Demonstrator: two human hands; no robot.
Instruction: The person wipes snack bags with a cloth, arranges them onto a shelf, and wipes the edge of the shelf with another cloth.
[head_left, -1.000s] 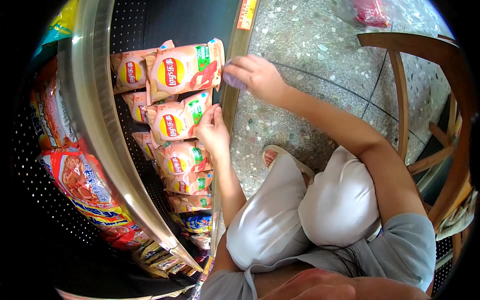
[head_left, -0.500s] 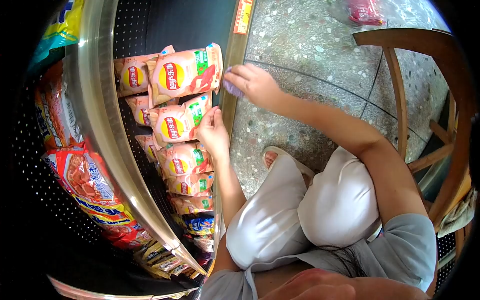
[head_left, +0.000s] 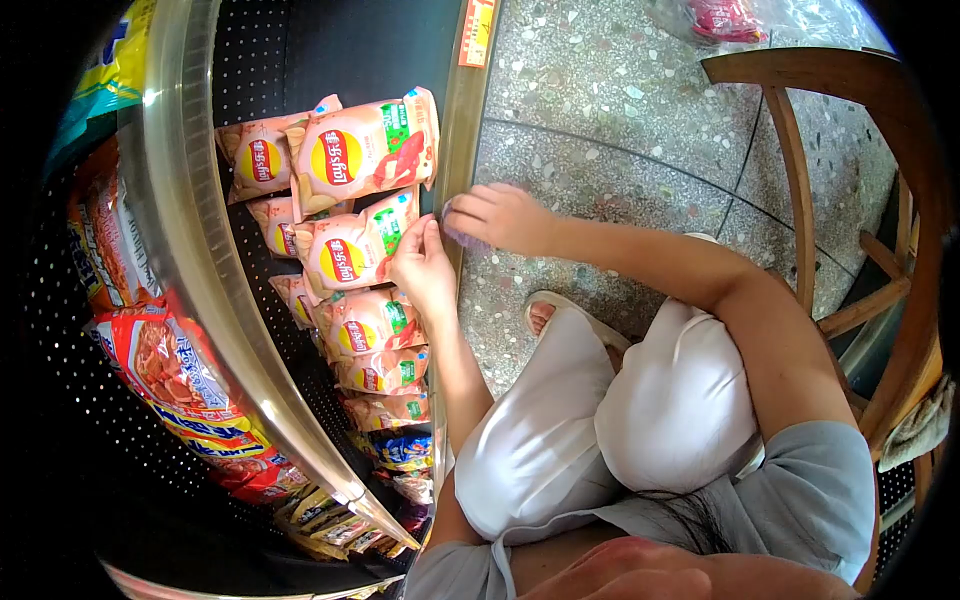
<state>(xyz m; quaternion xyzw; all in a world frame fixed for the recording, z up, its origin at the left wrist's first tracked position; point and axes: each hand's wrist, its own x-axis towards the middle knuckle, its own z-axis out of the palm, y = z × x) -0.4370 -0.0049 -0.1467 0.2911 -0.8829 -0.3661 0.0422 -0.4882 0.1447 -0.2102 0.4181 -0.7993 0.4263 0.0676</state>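
Observation:
My left hand (head_left: pixel 424 268) touches the right end of a pink Lay's chip bag (head_left: pixel 345 250), its fingers closed near the bag's edge; whether it grips the bag is hard to tell. My right hand (head_left: pixel 497 218) is closed on a purple cloth (head_left: pixel 463 238), pressed to the shelf's front edge (head_left: pixel 458 150) just right of my left hand. Another Lay's bag (head_left: pixel 365 150) lies above the first on the lower shelf, with several more behind and below them.
An upper metal shelf edge (head_left: pixel 190 190) curves along the left, with red noodle packs (head_left: pixel 170 365) on it. A wooden stool (head_left: pixel 795 180) stands at the right. Plastic-wrapped pink goods (head_left: pixel 728 20) lie on the floor at the top.
My right hand has moved down along the shelf's front edge with the purple cloth, closer to my left hand. My left hand has stayed at the same bag.

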